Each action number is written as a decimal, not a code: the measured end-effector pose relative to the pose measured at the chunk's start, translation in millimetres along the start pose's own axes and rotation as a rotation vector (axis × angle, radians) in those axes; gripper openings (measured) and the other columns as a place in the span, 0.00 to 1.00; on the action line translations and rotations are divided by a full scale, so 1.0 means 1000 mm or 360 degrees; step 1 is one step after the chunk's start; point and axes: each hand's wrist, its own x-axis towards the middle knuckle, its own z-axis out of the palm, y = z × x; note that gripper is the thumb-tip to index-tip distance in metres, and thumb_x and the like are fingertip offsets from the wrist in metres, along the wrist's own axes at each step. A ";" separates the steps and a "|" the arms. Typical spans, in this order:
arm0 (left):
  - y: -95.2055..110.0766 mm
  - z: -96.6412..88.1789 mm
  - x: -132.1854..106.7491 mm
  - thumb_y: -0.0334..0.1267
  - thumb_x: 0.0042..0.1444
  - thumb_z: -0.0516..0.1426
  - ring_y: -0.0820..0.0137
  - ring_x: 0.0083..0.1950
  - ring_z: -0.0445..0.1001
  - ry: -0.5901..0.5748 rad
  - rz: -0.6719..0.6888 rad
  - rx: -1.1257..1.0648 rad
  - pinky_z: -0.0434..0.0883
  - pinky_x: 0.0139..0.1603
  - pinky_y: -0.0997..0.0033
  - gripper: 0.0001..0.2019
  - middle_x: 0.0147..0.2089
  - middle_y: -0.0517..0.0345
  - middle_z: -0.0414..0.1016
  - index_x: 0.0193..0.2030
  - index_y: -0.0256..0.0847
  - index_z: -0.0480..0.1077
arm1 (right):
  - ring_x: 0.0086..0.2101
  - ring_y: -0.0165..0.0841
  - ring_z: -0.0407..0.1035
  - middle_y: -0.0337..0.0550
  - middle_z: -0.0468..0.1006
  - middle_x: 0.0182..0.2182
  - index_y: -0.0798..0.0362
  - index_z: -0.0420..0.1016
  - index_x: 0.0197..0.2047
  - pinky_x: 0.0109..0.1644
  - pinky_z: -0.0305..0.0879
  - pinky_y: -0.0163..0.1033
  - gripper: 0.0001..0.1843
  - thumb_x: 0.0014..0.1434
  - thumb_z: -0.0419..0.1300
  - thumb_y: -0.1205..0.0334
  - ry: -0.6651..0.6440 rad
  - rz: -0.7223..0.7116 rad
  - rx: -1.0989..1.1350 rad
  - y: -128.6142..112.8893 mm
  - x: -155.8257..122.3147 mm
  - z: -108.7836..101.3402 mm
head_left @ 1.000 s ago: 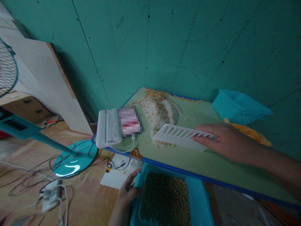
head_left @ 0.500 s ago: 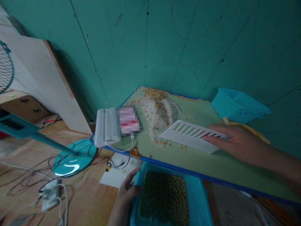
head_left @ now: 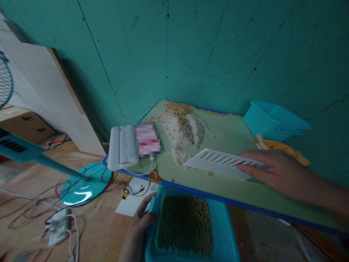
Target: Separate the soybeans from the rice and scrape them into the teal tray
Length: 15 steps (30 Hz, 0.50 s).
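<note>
My right hand [head_left: 278, 174] grips a white slotted plastic scraper [head_left: 215, 170], its long blade low over the green tabletop [head_left: 229, 131] near the front edge. Just beyond the blade's tip lies a heap of white grains [head_left: 170, 125] mixed with yellow beans [head_left: 178, 107]. A few stray beans [head_left: 209, 173] sit beside the blade. Below the table's edge, my left hand [head_left: 139, 225] is closed around the left rim of a blue plastic basin [head_left: 227, 236]. Many beans [head_left: 188, 225] fill a patch of the basin, darkened by shadow on their left.
A white device [head_left: 122, 147] and a blurred-out screen [head_left: 148, 140] stand at the table's left end. On the right are a blue bin [head_left: 275, 120] and an orange cloth [head_left: 289, 149]. A fan base [head_left: 84, 185], cables and a power strip [head_left: 58, 225] occupy the floor.
The scraper's blade has come down and slightly nearer the table's front edge, over where some beans lay. The basin and my left hand have shifted a little left. Both grips are unchanged.
</note>
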 end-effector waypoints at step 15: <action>-0.005 -0.005 0.003 0.30 0.28 0.59 0.67 0.24 0.71 -0.0110 0.0059 -0.0008 0.65 0.29 0.70 0.23 0.21 0.66 0.73 0.38 0.44 0.70 | 0.30 0.31 0.69 0.38 0.76 0.29 0.49 0.71 0.35 0.30 0.63 0.34 0.10 0.57 0.49 0.59 -0.0052 -0.0145 0.0098 -0.024 0.014 0.004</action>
